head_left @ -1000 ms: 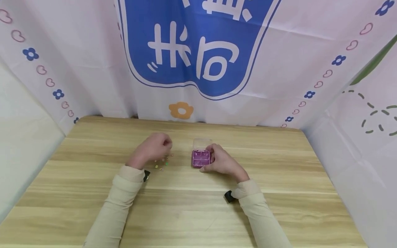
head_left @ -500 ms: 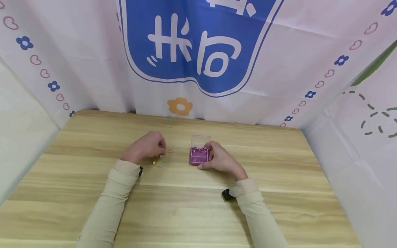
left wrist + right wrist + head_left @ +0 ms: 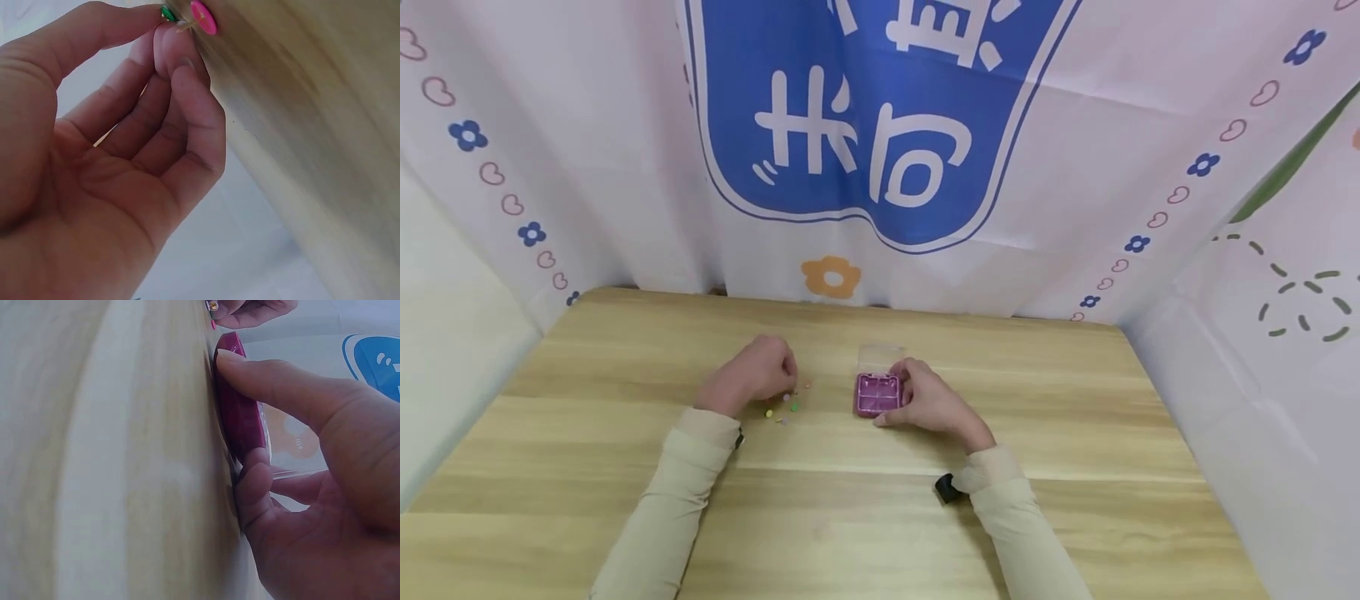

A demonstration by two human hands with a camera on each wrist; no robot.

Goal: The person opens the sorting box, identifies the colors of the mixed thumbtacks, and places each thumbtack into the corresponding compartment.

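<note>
My left hand (image 3: 748, 375) is low over several small coloured thumbtacks on the wooden table. In the left wrist view its thumb and index fingertips pinch a green thumbtack (image 3: 167, 12), partly hidden by the thumb. Close beside those fingertips is a pink thumbtack (image 3: 204, 17) with a gold pin. My right hand (image 3: 934, 402) grips the right side of a small purple compartment box (image 3: 877, 396), thumb at the near side and fingers behind. Its clear lid (image 3: 880, 358) lies back, away from me. Four-way dividers show inside, and I see nothing in them.
A yellow thumbtack (image 3: 769, 413) and a green one (image 3: 795, 407) lie on the wooden table (image 3: 850, 533) near my left hand. Printed cloth (image 3: 1060, 167) hangs behind the table and along its sides.
My left hand has moved slightly left and come down among the thumbtacks, then stayed there. My right hand keeps its grip on the box. The head view has shifted a little.
</note>
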